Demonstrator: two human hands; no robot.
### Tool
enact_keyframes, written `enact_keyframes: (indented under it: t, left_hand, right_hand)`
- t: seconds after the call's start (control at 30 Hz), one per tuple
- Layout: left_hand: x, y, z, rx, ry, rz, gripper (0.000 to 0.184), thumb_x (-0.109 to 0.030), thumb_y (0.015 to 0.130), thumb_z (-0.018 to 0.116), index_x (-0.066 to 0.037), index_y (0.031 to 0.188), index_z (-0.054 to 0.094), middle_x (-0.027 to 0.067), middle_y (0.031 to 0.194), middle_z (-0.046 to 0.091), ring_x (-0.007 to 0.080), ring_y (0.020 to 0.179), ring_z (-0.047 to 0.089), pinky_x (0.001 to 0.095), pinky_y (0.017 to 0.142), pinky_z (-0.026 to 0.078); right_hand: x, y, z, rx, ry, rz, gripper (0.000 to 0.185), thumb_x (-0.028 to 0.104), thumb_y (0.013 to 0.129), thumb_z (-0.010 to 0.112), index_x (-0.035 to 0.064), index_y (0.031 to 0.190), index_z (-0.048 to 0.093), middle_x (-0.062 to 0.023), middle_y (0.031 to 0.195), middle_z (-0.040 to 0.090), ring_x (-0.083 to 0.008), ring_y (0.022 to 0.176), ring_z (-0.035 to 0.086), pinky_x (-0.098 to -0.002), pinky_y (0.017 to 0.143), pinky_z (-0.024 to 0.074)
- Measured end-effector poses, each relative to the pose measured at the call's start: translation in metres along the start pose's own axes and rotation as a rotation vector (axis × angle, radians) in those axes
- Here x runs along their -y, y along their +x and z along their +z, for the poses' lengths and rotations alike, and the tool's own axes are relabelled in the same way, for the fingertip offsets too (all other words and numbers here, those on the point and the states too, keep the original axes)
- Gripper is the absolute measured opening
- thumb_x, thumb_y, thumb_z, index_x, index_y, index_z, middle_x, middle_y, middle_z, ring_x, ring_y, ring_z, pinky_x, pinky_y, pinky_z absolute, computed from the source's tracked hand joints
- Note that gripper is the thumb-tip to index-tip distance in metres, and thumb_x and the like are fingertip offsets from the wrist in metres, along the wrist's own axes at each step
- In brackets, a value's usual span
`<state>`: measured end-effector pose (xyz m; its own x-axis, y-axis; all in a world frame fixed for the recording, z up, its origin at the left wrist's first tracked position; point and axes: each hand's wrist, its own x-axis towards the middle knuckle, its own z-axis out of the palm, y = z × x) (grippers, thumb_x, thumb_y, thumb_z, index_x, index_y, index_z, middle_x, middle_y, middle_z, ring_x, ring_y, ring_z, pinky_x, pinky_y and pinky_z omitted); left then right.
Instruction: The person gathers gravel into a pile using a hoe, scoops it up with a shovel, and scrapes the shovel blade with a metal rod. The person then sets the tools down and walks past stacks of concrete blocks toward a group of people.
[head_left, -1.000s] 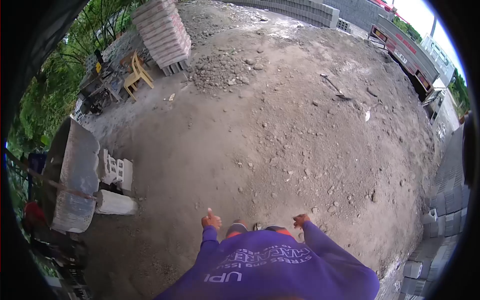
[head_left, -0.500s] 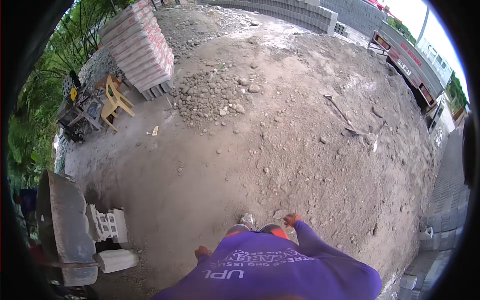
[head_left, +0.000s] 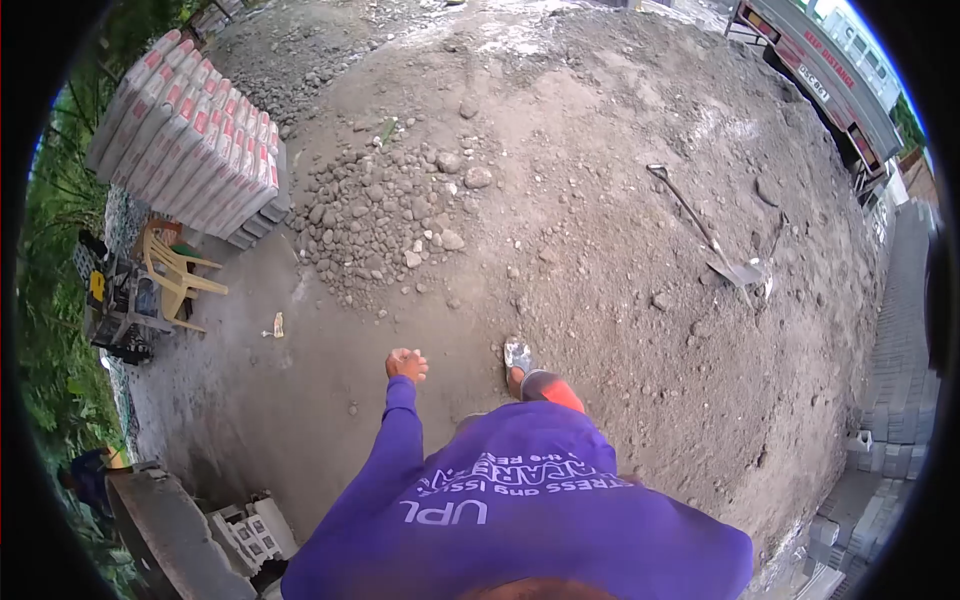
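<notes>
My left hand (head_left: pixel 406 364) swings out in front of my body over the bare ground, its fingers curled in loosely. Nothing shows in it, and it touches nothing. My right hand is hidden behind my purple shirt (head_left: pixel 540 500). One foot (head_left: pixel 517 356) is forward on the dirt near my left hand. Farther ahead on the right, a shovel (head_left: pixel 700 220) lies on the sandy ground, well away from my hands.
A stone pile (head_left: pixel 385 205) lies ahead, beside stacked cement bags (head_left: pixel 200 140). A yellow plastic chair (head_left: pixel 175 275) stands left. Near left are a metal barrow-like tub (head_left: pixel 165 530) and a hollow block (head_left: pixel 255 535). A truck (head_left: pixel 825 75) and stacked blocks (head_left: pixel 895 370) line the right.
I have stepped forward; the chair, stones and shovel sit nearer. My left hand has swung forward, and my right hand has gone back out of sight.
</notes>
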<state>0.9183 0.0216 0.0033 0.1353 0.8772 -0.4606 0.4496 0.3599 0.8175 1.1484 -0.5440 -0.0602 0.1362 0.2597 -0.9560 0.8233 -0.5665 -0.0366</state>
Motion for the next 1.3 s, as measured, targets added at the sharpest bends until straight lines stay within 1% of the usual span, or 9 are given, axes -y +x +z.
enact_keyframes:
  t: [0.13,0.33,0.4,0.47,0.67,0.77,0.97,1.23,1.3]
  left_hand:
    - [-0.052,0.046,0.029,0.167,0.078,-0.282,0.058,-0.057,0.086,0.037,-0.001,0.092,0.051,0.0145,0.075,0.063,0.0277,0.057,0.061,0.0396,0.047,0.050]
    - [-0.007,0.159,0.047,0.227,-0.415,-0.626,0.043,-0.047,0.085,0.046,-0.006,0.083,0.058,0.0172,0.076,0.062,0.0341,0.064,0.061,0.0419,0.051,0.050]
    - [-0.082,0.164,0.078,0.089,0.178,-0.663,0.052,-0.044,0.085,0.047,0.005,0.103,0.054,0.0173,0.097,0.062,0.0306,0.077,0.064,0.0406,0.071,0.052]
    - [-0.054,0.225,0.082,0.577,1.213,-0.103,0.052,-0.042,0.081,0.051,0.000,0.111,0.052,0.0112,0.102,0.063,0.0286,0.089,0.062,0.0378,0.079,0.049]
    - [-0.137,0.427,0.141,0.641,1.321,-0.045,0.038,-0.039,0.080,0.047,-0.012,0.106,0.055,0.0127,0.097,0.063,0.0325,0.091,0.062,0.0473,0.080,0.043]
    - [-0.297,0.526,0.178,0.090,-0.079,-0.638,0.032,-0.028,0.081,0.050,-0.006,0.104,0.050,0.0186,0.084,0.059,0.0310,0.061,0.061,0.0428,0.045,0.047]
    - [-0.530,0.761,0.283,0.107,-0.016,-0.272,0.031,-0.029,0.087,0.048,-0.007,0.109,0.052,0.0128,0.082,0.062,0.0213,0.058,0.060,0.0341,0.042,0.046]
    - [-0.688,0.948,0.428,0.352,0.022,-0.558,0.025,-0.028,0.088,0.049,-0.009,0.102,0.055,0.0103,0.074,0.060,0.0211,0.059,0.059,0.0348,0.045,0.046]
    - [-0.713,0.982,0.451,0.484,0.064,-0.592,0.028,-0.029,0.087,0.048,-0.008,0.104,0.054,0.0124,0.077,0.061,0.0218,0.063,0.060,0.0356,0.047,0.047]
  right_hand:
    - [0.004,0.204,-0.236,-0.511,0.260,-0.087,0.037,0.040,0.078,0.050,0.0137,0.099,0.067,-0.0168,0.101,0.063,-0.0328,0.096,0.060,-0.0409,0.084,0.0465]
    - [0.118,0.067,-0.780,-0.774,1.051,-0.609,0.034,0.031,0.084,0.054,0.0014,0.099,0.060,-0.0095,0.078,0.065,-0.0165,0.066,0.063,-0.0292,0.064,0.0504]
    - [0.127,0.078,-0.882,-0.836,1.006,-0.681,0.036,0.031,0.085,0.053,0.0004,0.104,0.058,-0.0098,0.080,0.065,-0.0168,0.067,0.063,-0.0294,0.064,0.0505]
    - [0.127,0.097,-0.961,-0.872,0.950,-0.678,0.037,0.030,0.086,0.053,0.0006,0.108,0.057,-0.0100,0.082,0.065,-0.0166,0.068,0.064,-0.0295,0.065,0.0506]
    - [0.046,0.243,-0.989,-0.618,0.818,-0.223,0.031,0.031,0.081,0.057,0.0071,0.100,0.063,-0.0083,0.075,0.066,-0.0180,0.066,0.065,-0.0310,0.061,0.0529]
    - [-0.018,0.270,-0.934,-0.349,0.101,-0.092,0.030,0.032,0.081,0.049,0.0129,0.098,0.065,-0.0053,0.087,0.067,-0.0193,0.085,0.064,-0.0334,0.076,0.0495]
    - [-0.101,0.324,-0.841,0.013,-0.063,0.018,0.033,0.040,0.082,0.049,0.0243,0.108,0.061,-0.0036,0.105,0.065,-0.0258,0.099,0.061,-0.0389,0.076,0.0500]
    - [-0.147,0.514,-1.223,-0.277,0.102,-0.049,0.034,0.038,0.081,0.046,0.0171,0.102,0.063,-0.0076,0.097,0.066,-0.0238,0.087,0.063,-0.0409,0.066,0.0486]
    - [-0.125,0.465,-1.384,-0.272,0.816,0.019,0.031,0.029,0.079,0.049,0.0096,0.100,0.062,-0.0108,0.087,0.066,-0.0231,0.073,0.064,-0.0363,0.054,0.0475]
